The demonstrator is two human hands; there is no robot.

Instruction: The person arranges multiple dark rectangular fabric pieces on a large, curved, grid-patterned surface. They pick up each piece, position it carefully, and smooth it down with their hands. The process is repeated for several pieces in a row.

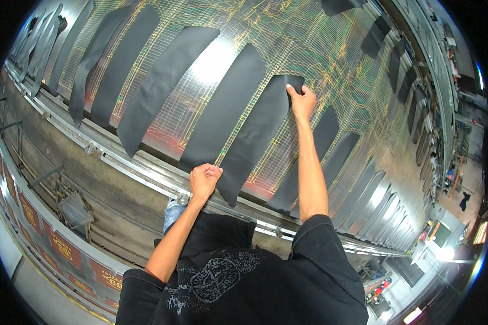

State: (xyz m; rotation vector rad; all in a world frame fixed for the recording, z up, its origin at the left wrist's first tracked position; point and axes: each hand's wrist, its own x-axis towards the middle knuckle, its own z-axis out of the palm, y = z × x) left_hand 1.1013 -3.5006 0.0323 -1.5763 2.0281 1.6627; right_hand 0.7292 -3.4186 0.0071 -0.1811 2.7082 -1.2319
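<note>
A long black fabric panel (259, 130) lies slantwise on the table, its near end hanging at the table's front edge. At its far right corner my right hand (302, 101) pinches the material between thumb and fingers, and the corner is slightly raised. My left hand (204, 181) is closed at the panel's near left edge, fingertips against the material; its grip is partly hidden. Just left of this panel lies another black panel (225, 105), flat on the table. To the right, partly behind my right forearm, are more dark panels (326, 130).
The long table (287, 49) has a shiny surface covered in yellow and green grid lines. A metal rail (141, 173) runs along its front edge. Several panels lie in rows on both sides. Behind me at left stands another table edge with brown printed pieces (65, 246).
</note>
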